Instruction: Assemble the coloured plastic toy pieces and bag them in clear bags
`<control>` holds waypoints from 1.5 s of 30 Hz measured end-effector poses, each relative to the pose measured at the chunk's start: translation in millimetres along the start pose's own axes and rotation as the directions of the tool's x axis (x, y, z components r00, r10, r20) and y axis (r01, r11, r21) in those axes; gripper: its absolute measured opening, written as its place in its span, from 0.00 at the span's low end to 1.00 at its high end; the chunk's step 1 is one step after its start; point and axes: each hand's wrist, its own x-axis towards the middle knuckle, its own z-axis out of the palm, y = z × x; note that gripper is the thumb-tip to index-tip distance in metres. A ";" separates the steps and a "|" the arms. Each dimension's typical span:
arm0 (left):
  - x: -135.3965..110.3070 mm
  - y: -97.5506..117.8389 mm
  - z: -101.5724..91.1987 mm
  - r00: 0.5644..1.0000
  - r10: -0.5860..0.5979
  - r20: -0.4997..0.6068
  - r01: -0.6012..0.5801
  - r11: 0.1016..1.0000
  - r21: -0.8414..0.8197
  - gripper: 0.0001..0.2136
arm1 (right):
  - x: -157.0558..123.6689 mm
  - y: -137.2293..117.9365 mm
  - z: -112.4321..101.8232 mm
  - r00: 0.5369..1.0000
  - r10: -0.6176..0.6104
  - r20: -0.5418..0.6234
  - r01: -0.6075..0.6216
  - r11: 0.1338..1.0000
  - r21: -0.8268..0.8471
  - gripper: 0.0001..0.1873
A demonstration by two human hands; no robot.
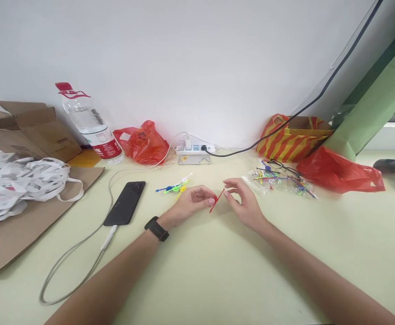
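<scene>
A thin red plastic pointer point(216, 200), with a wider rounded part near its middle, slants between my two hands. My left hand point(193, 201), with a black watch on its wrist, pinches the rounded part between thumb and fingers. At the upper end, the thumb and fingertips of my right hand point(243, 204) close on the tip. Just beyond my left hand lies a small pile of plastic pointers point(174, 187) in blue, green, white and yellow. Farther right, more coloured pointers point(268, 174) lie on and among clear plastic wrappers.
At left are a black phone point(124, 203) on a charging cable, white straps point(24, 185) on cardboard, an open carton point(24, 131) and a large bottle point(94, 128). Along the wall stand a red bag point(143, 142), a power strip point(195, 149) and a striped bag point(278, 140). Another red bag point(339, 171) lies right.
</scene>
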 end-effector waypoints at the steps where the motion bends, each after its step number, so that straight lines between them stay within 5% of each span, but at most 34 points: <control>1: 0.7 -1.2 -0.7 1.000 -0.007 -0.022 0.007 1.000 -0.002 0.15 | 0.1 -1.7 -2.2 0.998 -0.053 -0.024 0.051 0.996 -0.078 0.17; 4: 2.9 -3.9 -3.0 0.997 -0.011 -0.076 0.011 1.000 0.000 0.18 | -0.2 -6.7 -7.1 0.996 -0.091 -0.018 0.088 0.987 -0.132 0.25; 8: 4.2 -7.0 -5.6 0.993 0.027 -0.116 -0.026 1.000 0.009 0.16 | -2.4 -11.1 -4.1 0.998 0.035 0.056 -0.037 0.999 0.036 0.32; 13: 4.9 -8.7 -6.7 0.989 0.001 -0.149 -0.006 0.999 -0.033 0.16 | -6.7 -12.9 2.4 0.990 0.144 0.003 -0.143 0.982 0.121 0.34; 16: 5.2 -7.5 -6.3 0.989 -0.004 -0.151 -0.002 0.999 -0.043 0.17 | -6.0 -13.6 -1.3 0.964 0.219 0.148 -0.233 0.969 0.086 0.23; 19: 5.2 -7.0 -6.3 0.987 0.011 -0.159 -0.018 0.999 -0.048 0.17 | -2.9 -14.3 -6.9 0.911 0.245 0.332 -0.308 0.940 0.149 0.38; 21: 5.2 -7.4 -6.7 0.987 0.014 -0.162 -0.024 0.998 -0.060 0.17 | -1.0 -15.1 -9.1 0.915 0.217 0.340 -0.302 0.927 0.221 0.40; 28: 5.6 -7.7 -7.6 0.990 0.005 -0.141 -0.017 0.996 -0.086 0.16 | -0.5 -18.4 -5.8 0.960 0.188 0.207 -0.211 0.973 0.096 0.16; 45: 3.0 -2.6 -4.4 0.992 -0.029 -0.121 0.016 0.994 -0.106 0.16 | -4.1 -13.3 -2.4 0.959 0.141 0.244 -0.154 0.988 0.033 0.15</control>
